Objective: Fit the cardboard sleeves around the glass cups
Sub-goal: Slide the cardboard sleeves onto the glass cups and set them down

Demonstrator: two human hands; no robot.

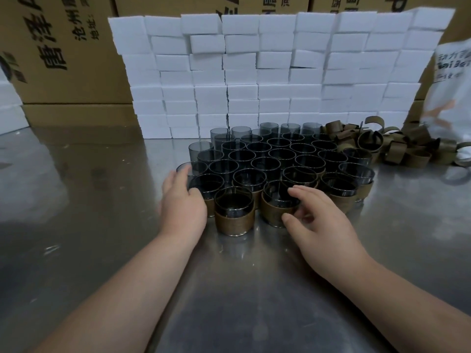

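Several smoky glass cups stand packed together on a steel table. The front cups wear brown cardboard sleeves; one sleeved cup stands nearest me. My left hand curls round the left side of a sleeved cup in the front row. At a second sleeved cup, my right hand has loosely spread fingers touching the rim and the sleeve. A heap of loose cardboard sleeves lies at the back right.
A wall of white boxes stands right behind the cups. Big cardboard cartons fill the back left. A white plastic bag sits at the far right, beside the sleeve heap.
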